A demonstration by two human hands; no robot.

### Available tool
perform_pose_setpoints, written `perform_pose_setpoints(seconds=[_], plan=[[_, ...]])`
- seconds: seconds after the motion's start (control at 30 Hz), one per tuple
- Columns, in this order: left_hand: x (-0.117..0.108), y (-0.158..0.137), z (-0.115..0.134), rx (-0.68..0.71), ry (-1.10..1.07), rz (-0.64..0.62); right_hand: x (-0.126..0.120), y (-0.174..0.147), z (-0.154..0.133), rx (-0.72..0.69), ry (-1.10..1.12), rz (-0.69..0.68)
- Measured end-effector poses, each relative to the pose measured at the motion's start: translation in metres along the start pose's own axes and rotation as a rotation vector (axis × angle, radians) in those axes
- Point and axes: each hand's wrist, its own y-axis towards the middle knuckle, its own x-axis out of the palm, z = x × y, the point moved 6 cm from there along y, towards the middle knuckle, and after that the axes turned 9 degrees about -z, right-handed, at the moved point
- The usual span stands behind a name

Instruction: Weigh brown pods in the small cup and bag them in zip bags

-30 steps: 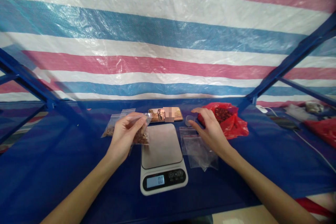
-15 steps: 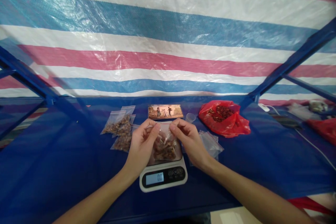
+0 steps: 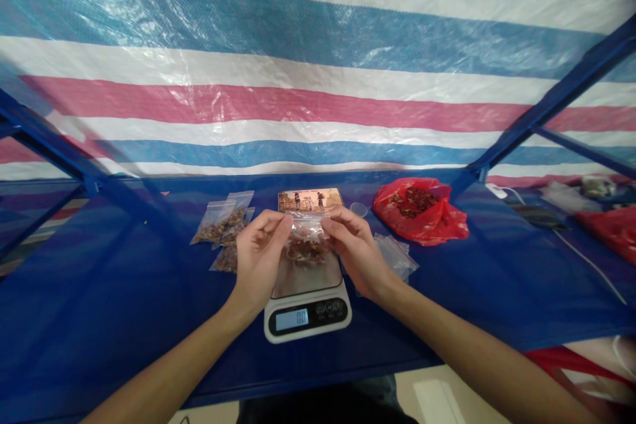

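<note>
Pinching the top edge of a small clear zip-top plastic bag (image 3: 307, 246) from either side, the left hand (image 3: 261, 255) and right hand (image 3: 358, 252) come together in the head view, over a white kitchen scale with a metal plate (image 3: 307, 319). A second ago the left hand held the bag alone while the right hand, fingers apart, reached near a clear round plastic cup (image 3: 358, 210); now both are on it, and it has shifted towards the scale's far edge in the last half second. Each grip is closed, thumb against fingers: the left hand's on the bag's left corner, the right hand's on its right. Brown, uneven pieces fill the bag's lower part; the plastic above them is shiny and creased. The scale's display reads 0.0.
</note>
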Motion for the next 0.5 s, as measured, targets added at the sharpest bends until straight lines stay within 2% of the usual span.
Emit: perform_pose_setpoints(seconds=[0.17,0.27,0.5], plan=[[0.006,0.006,0.014,0.101,0.052,-0.011,0.003,0.007,-0.012,-0.087,-0.014,0.058],[0.012,0.009,0.015,0.048,0.026,-0.051,0.005,0.008,-0.012,-0.142,-0.068,0.053],[0.019,0.003,0.016,0.003,0.012,-0.117,0.011,-0.001,-0.003,-0.110,-0.143,-0.032]])
